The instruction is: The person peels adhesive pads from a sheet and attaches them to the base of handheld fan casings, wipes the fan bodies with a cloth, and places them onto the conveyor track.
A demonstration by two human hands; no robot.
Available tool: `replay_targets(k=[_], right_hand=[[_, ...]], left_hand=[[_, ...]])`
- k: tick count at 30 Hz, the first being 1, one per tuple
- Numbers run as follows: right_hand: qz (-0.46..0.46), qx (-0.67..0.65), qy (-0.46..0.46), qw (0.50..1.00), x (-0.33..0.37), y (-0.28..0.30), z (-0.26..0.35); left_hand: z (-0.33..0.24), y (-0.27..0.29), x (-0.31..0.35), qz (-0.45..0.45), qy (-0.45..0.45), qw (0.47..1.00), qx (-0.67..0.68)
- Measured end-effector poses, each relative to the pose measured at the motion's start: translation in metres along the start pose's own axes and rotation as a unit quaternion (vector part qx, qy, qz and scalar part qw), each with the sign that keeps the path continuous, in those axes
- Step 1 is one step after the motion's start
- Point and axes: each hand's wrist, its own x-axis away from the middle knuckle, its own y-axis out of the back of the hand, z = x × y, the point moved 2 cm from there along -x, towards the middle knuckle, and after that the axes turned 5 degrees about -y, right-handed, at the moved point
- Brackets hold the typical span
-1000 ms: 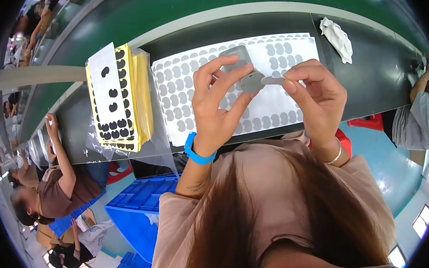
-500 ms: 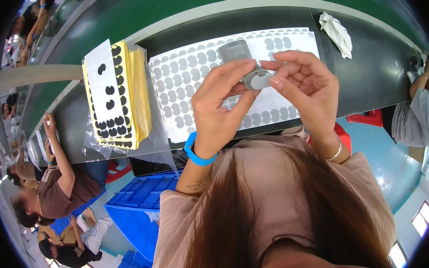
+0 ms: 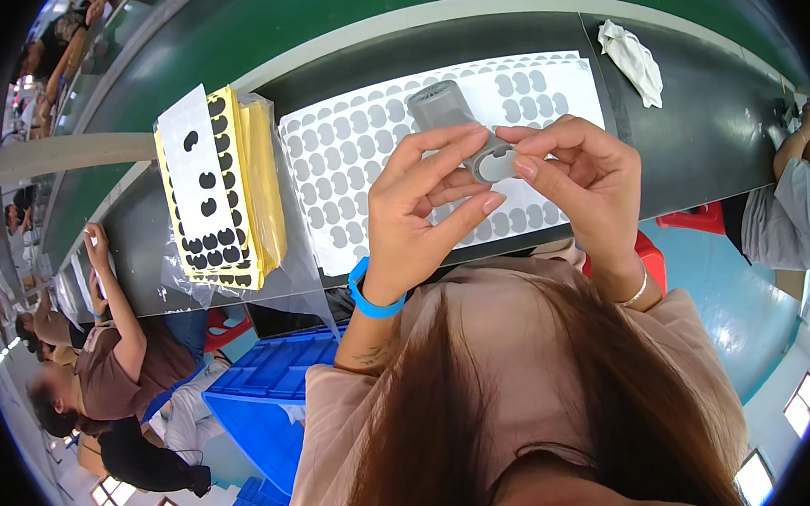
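A grey, partly see-through plastic housing [image 3: 440, 105] is held up over the sheets, tilted, its near end turned toward me. On that end sits a flat light-grey rounded piece [image 3: 497, 165] with a notch, shaped like the stickers on the sheet. My left hand [image 3: 431, 196] grips the housing from the left, fingertips at its near end and thumb held off below. From the other side my right hand [image 3: 584, 172] pinches the same end, its thumb tip on the edge of the light-grey piece. Beneath lie white sheets [image 3: 314, 212] with rows of grey notched stickers.
To the left, yellow sheets [image 3: 262, 183] of black stickers lie in a clear bag, with a white strip [image 3: 188, 164] on top. A white cloth [image 3: 632, 63] rests at the far right of the black table [image 3: 695, 142]. Blue crates [image 3: 262, 419] stand below left. People sit on both sides.
The near end of the housing has tipped and shifted slightly toward me. My left thumb has come away from the light-grey piece; my right thumb stays at its edge.
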Motion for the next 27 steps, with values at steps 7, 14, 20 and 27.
replay_targets(k=[7,14,20,27], right_hand=[[0.003,0.013,-0.006,1.000,0.0001,-0.0001,0.0020],[0.016,0.013,-0.016,1.000,-0.0011,0.0018,0.0029],[0.015,0.011,-0.025,1.000,-0.0018,0.0030,0.0041],[0.017,0.010,-0.025,0.999,-0.0025,0.0044,0.0054]], left_hand=[[0.0013,0.0029,0.0013,0.012,0.001,1.000,0.011],[0.0017,0.0047,0.0012,0.021,0.003,1.000,0.014],[0.0014,0.0053,-0.0002,0.029,0.000,1.000,-0.007],[0.0015,0.0034,-0.0017,0.029,-0.005,0.999,-0.022]])
